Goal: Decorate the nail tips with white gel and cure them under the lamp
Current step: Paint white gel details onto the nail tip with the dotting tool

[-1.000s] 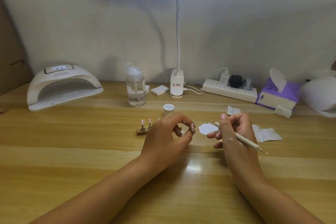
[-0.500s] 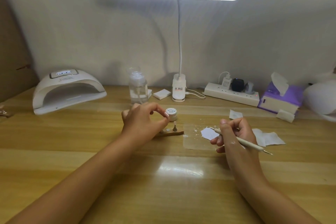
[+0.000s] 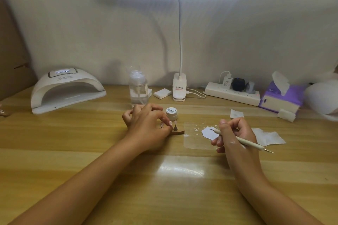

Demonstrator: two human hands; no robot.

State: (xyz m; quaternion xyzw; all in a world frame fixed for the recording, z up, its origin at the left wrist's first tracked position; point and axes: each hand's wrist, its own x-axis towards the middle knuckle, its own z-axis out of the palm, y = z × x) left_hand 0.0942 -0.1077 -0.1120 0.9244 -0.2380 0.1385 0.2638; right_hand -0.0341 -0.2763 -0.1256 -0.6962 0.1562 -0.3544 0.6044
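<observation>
Fingers of left hand curl over nail-tip stand, hiding most of it; I can't tell their grip | right hand, centre right, pinches pen, tip blurred

Count: 2 hands, left hand and right hand. 1 curing lamp. 1 desk lamp. 1 bottle. 1 gel jar. 1 pen. 2 nail tips in sight.

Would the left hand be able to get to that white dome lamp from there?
Probably yes: the left hand grips the wooden stand, but nothing stands between it and the dome lamp, whose opening faces this way.
</observation>
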